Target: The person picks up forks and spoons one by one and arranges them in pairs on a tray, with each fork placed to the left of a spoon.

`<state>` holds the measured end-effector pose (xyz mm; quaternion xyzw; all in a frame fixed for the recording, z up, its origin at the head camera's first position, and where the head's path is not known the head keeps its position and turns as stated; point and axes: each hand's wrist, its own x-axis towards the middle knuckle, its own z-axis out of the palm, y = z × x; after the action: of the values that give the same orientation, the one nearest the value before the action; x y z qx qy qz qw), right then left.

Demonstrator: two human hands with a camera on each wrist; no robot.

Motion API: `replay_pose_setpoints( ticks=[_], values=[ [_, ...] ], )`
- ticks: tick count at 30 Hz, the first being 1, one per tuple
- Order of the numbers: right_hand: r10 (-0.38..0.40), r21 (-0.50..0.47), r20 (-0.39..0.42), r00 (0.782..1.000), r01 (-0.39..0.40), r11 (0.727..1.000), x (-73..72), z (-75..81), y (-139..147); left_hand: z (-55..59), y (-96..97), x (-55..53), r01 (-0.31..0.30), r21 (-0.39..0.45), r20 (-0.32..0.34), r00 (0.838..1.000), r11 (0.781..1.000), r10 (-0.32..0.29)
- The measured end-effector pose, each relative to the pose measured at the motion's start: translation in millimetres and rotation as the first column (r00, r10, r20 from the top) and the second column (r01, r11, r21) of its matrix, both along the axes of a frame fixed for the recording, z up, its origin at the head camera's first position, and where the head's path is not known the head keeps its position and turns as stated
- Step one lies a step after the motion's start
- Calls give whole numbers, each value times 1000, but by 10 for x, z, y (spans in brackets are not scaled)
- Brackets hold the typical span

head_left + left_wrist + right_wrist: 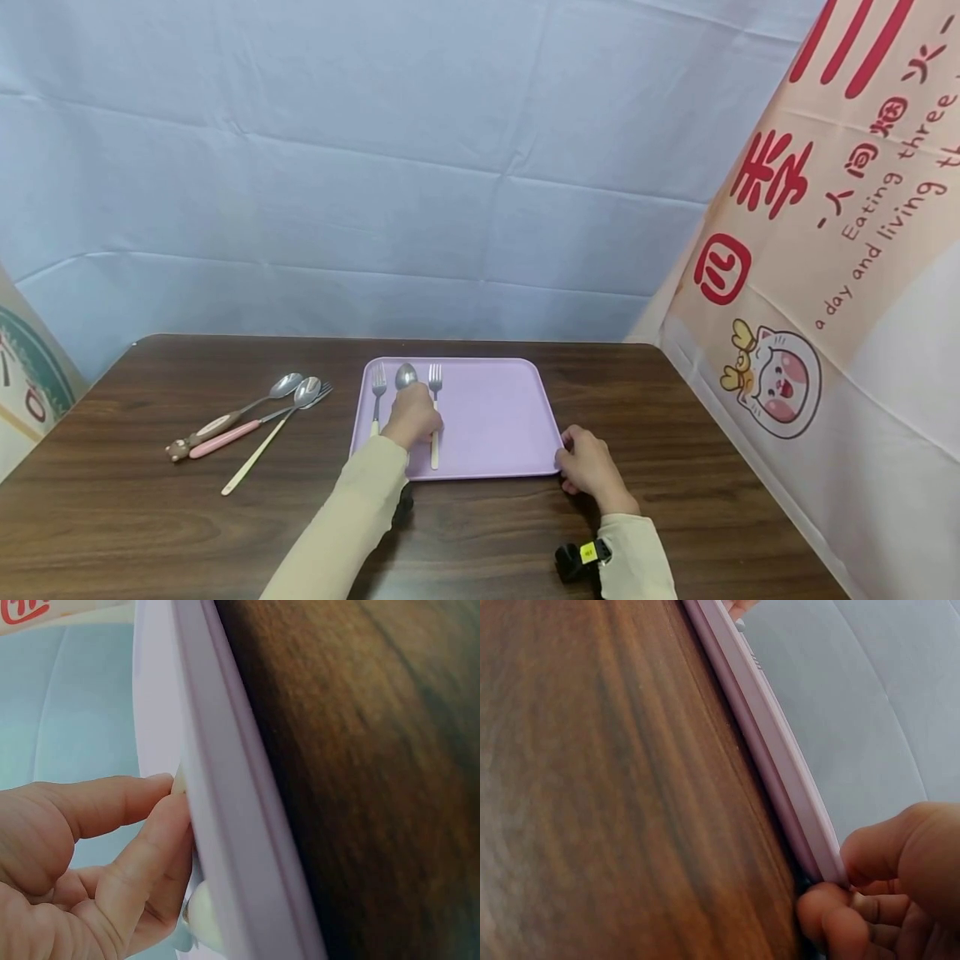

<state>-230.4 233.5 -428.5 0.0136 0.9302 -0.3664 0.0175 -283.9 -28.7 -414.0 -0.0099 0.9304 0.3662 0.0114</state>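
A lilac tray [491, 417] lies on the table, bearing two forks and a spoon. My left hand [415, 417] reaches over its left part. Thumb and finger pinch the pale handle of the right-hand fork [435, 454]; in the left wrist view only a cream bit of handle [178, 782] shows between them. Just beyond that hand lies the spoon [406, 376], its handle hidden under the hand. Farther left on the tray is the other fork [378, 392]. My right hand [592, 467] grips the tray's near right corner, thumb above and fingers against its underside [829, 904].
To the left on the brown wooden table [480, 542] lie a spoon with a bear-tipped handle [213, 427], a pink-handled fork [232, 437] and a cream-handled spoon [258, 458], their heads close together. A pale blue cloth [360, 183] hangs behind; a printed cloth [825, 292] borders the right.
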Motion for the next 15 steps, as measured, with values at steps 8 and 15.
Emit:
replay_pose_setpoints(
  ticks=[8,15],
  values=[
    [8,-6,3,1000,-8,1000,-1,-5,-1,-5,-38,2,26,-56,-29,999,998,-27],
    [3,0,6,1000,-3,1000,-8,-15,-1,-7,-69,12,34,-57,-49,998,998,-37]
  ],
)
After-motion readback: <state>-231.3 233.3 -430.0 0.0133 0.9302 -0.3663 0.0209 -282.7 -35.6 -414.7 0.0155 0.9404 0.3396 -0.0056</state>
